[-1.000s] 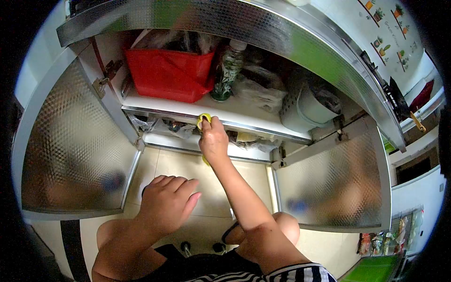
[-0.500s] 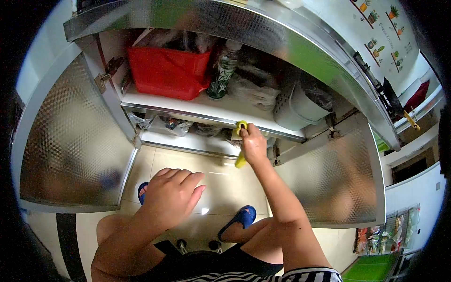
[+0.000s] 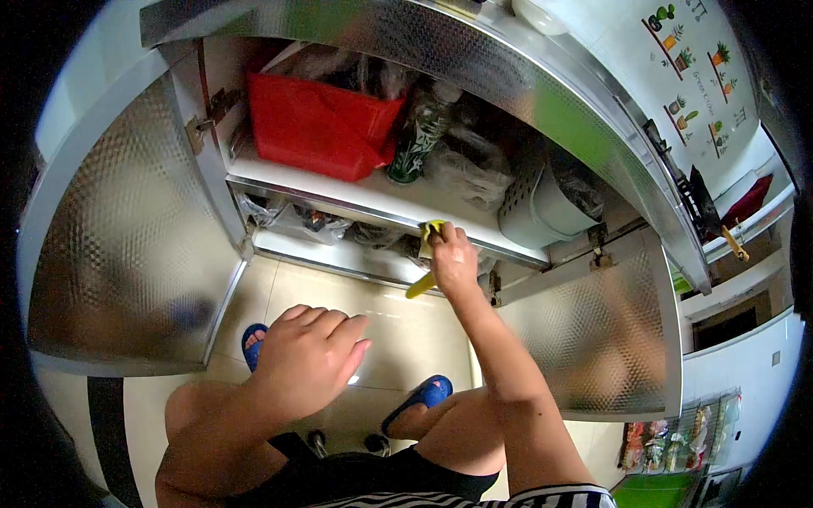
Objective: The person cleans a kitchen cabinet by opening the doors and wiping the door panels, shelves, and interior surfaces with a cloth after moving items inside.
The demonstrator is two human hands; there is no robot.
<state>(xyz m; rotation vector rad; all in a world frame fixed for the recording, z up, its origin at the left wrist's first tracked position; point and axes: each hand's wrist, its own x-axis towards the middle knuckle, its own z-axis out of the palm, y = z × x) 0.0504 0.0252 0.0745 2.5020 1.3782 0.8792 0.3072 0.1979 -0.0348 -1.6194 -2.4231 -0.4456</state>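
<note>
My right hand (image 3: 455, 261) is closed around a yellow cloth (image 3: 419, 286). Part of the cloth shows above the fingers against the metal front edge of the cabinet shelf (image 3: 339, 204), and a loose end hangs below them. My left hand (image 3: 312, 360) is in the air above the floor, back upward, with its fingers loosely bent and the thumb apart. It holds nothing.
On the upper shelf stand a red bin (image 3: 318, 123), a green-patterned bottle (image 3: 417, 140), clear plastic bags (image 3: 470, 173) and a grey perforated basket (image 3: 542, 212). Bagged items (image 3: 309, 224) lie below. Textured doors flank the cabinet, left (image 3: 127, 237) and right (image 3: 593, 330).
The loose end of the yellow cloth has swung left, while my right hand stays at the shelf edge. My left hand has barely moved. The camera view has shifted slightly.
</note>
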